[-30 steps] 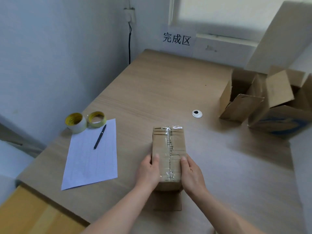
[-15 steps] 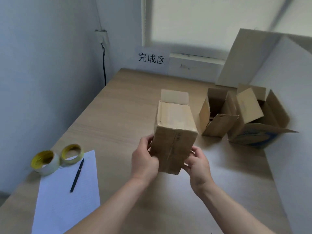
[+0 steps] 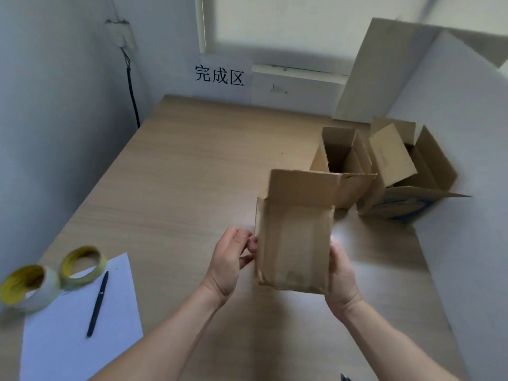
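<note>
A small brown cardboard box (image 3: 295, 240) is held upright above the wooden table (image 3: 176, 188), with one flap standing open at its top. My left hand (image 3: 231, 259) touches its left edge with curled fingertips. My right hand (image 3: 342, 276) grips the lower right side, its fingers hidden behind the box. The box's bottom edge is tilted slightly toward me.
Two open cardboard boxes (image 3: 343, 166) (image 3: 404, 182) stand at the right, with a flat cardboard sheet (image 3: 365, 70) leaning behind. Two tape rolls (image 3: 83, 261) (image 3: 26, 287), a pen (image 3: 97, 303) and a white paper sheet (image 3: 77, 334) lie at the left. A sign (image 3: 219, 75) hangs on the back wall.
The box was lifted off the table and turned over from its taped face to stand upright with an open flap on top. My view rose toward the back wall.
</note>
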The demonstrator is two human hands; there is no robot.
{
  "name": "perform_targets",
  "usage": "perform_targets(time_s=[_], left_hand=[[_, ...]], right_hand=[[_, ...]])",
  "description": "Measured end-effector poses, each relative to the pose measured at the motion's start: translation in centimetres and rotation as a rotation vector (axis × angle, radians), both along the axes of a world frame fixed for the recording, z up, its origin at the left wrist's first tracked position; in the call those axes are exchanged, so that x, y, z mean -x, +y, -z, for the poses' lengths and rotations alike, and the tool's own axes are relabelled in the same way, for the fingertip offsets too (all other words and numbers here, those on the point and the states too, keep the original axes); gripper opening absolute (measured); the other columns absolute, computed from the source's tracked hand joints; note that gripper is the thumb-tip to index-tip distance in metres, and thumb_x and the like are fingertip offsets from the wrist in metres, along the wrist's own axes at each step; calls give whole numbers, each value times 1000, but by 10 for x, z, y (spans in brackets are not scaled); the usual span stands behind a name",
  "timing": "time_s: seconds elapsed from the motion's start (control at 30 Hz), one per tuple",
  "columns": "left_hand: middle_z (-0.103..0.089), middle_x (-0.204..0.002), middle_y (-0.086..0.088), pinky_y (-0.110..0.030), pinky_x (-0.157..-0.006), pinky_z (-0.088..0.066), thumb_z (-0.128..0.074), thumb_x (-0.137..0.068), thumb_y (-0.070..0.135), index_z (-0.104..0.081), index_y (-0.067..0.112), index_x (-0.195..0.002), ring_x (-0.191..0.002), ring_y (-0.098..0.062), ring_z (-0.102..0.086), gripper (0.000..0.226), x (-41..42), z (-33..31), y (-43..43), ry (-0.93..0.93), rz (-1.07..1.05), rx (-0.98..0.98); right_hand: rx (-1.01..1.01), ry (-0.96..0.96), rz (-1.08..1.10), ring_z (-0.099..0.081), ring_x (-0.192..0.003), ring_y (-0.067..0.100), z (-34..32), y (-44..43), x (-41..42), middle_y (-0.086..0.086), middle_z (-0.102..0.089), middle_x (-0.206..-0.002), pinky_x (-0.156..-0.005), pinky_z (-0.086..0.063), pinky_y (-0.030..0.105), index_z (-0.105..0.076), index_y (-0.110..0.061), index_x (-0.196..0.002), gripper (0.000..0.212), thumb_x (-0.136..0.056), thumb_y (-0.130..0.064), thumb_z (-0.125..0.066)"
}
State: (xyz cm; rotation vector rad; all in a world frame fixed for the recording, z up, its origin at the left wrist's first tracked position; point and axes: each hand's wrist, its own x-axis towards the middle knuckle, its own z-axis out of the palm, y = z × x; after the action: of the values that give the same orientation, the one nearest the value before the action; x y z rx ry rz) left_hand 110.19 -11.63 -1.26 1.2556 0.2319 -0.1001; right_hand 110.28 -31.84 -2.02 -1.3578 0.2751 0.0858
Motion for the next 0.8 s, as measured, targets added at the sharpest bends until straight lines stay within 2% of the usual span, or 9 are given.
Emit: perform_targets(time_s=[0.1,0.2,0.33,0.4,0.5,0.57,0.63,0.73,0.8], left_hand=[[-49,-78,-2,-28,-67,-40,-56,-85,59,-55,10,-94,-75,-16,-43,49,-4,21,9,65,38,-81],[-60,-88,-5,-40,-82,-38,-50,-68,78,-61,16,-91,-88,-23,-53,66,11,44,18,283,147,-134],[-71,-96,-3,-42,-74,-49,-57,-79,72,-65,18,-96,-94,-22,-66,57,24,43,14,368,226,-195],[-70,-106,-7,-40,-69,-51,-71,-68,71,-60,19,-109,-94,-24,-68,67,22,35,8,398,248,-257],[-66,-112,5,-29,-76,-55,-85,-52,52,-43,29,-129,-97,-13,-70,90,17,26,3,329,368,-418],[-61,-119,16,-27,-93,-52,-91,-47,41,-32,38,-135,-106,-3,-64,106,13,19,-2,256,436,-522],[-60,-121,20,-28,-99,-50,-90,-46,36,-31,45,-132,-109,0,-60,105,7,14,-8,191,418,-591],[-63,-121,18,-29,-96,-51,-78,-58,40,-39,41,-135,-107,-2,-62,87,-5,15,-16,113,271,-679],[-61,-123,15,-27,-97,-47,-69,-80,37,-46,29,-139,-109,-4,-59,64,-18,16,-17,112,168,-688]], right_hand=[[242,-60,-122,-61,-87,5,12,-6,5,-11,-69,-89,-75,-48,18,-56,3,-92,39,-75,-31,-66],[272,80,-206,-65,-90,9,27,-11,24,-4,-71,-92,-69,-48,23,-62,-6,-98,34,-67,-20,-60],[218,301,-139,-69,-104,22,43,-12,33,-3,-74,-102,-77,-52,50,-67,-13,-105,30,-91,-37,-55],[247,304,-144,-70,-102,22,36,-5,30,-6,-73,-104,-84,-54,59,-64,-25,-112,47,-77,-58,-63],[352,264,-237,-68,-101,12,23,7,17,-11,-69,-110,-87,-57,52,-50,-42,-124,73,-59,-69,-71],[465,223,-272,-66,-101,4,16,12,6,-16,-67,-112,-90,-55,38,-43,-42,-130,83,-57,-63,-75],[518,211,-266,-65,-100,4,11,17,-3,-18,-65,-110,-90,-54,35,-42,-40,-131,83,-57,-52,-77],[469,205,-244,-65,-95,8,11,19,-17,-16,-67,-100,-87,-56,40,-54,-40,-116,51,-67,-41,-66],[435,151,-175,-60,-80,13,6,18,-34,-17,-64,-75,-75,-54,43,-62,-39,-80,7,-81,-35,-56]])
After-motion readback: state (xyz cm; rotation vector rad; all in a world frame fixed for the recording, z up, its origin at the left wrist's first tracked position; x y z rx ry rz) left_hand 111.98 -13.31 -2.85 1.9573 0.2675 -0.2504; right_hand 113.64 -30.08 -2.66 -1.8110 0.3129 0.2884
